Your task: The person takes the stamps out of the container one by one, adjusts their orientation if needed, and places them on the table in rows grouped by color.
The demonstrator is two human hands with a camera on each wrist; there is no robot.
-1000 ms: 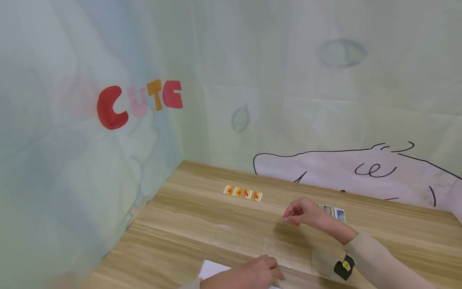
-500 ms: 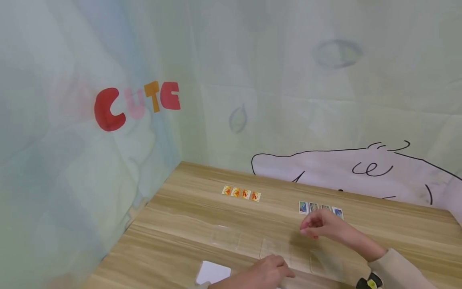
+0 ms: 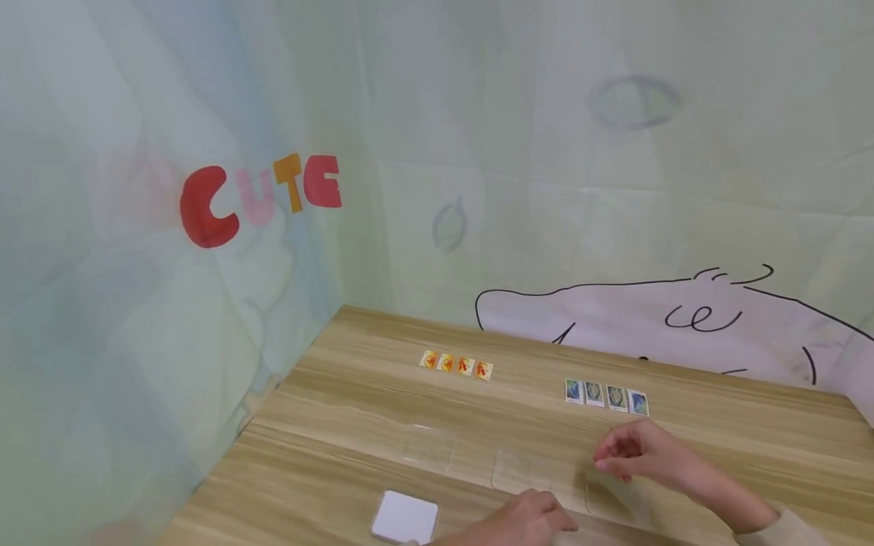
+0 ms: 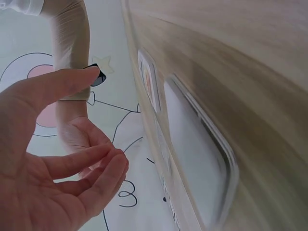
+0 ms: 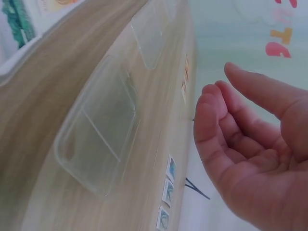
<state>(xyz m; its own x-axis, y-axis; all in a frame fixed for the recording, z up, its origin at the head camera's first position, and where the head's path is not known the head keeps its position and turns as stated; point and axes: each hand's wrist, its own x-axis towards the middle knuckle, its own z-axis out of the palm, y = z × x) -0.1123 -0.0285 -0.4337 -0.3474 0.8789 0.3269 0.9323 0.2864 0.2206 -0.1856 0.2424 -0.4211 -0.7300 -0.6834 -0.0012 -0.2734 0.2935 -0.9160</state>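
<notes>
My left hand point(image 3: 526, 519) is low over the near part of the table, its fingers loosely bent and nothing between thumb and fingertips in the left wrist view. Just left of it lies a white rounded rectangular piece point(image 3: 405, 517). My right hand point(image 3: 649, 456) hovers over a clear plastic sleeve point(image 3: 617, 500), fingers slightly curled and holding nothing. Beyond it, several small blue-green stamp-like pictures point(image 3: 594, 393) lie in a row. Farther left is a row of several orange-red ones point(image 3: 466, 366). Another clear sleeve point(image 3: 522, 470) lies between the hands, and one more clear sleeve point(image 3: 428, 447) to its left.
The wood-grain table point(image 3: 328, 409) meets printed fabric walls at the back and left. Coloured letters point(image 3: 208, 206) decorate the left wall. In the right wrist view, a white-rimmed item with pictures point(image 5: 21, 21) shows at the upper left corner.
My right hand has drawn back toward the near right, uncovering the blue-green row. My left hand has shifted slightly right, showing more of the white piece.
</notes>
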